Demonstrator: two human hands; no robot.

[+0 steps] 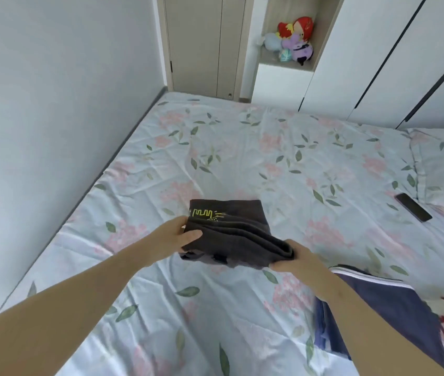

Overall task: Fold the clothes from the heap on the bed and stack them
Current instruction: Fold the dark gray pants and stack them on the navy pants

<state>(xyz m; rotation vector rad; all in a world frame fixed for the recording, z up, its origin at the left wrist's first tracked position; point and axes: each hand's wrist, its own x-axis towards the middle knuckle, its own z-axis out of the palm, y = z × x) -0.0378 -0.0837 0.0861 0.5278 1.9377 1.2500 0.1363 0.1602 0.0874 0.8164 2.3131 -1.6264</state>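
You are holding the folded dark garment just above the bed at the centre of the frame. It may be sagging open in the middle: the layers are loose, and one lower edge is already drooping at the near left corner. Your left hand is gripping its left end, thumb on top. Your right hand is pinching the right end, where the folds bunch. The navy clothes are lying at lower right.

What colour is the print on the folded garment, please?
Yellow print on the dark grey garment; head view.
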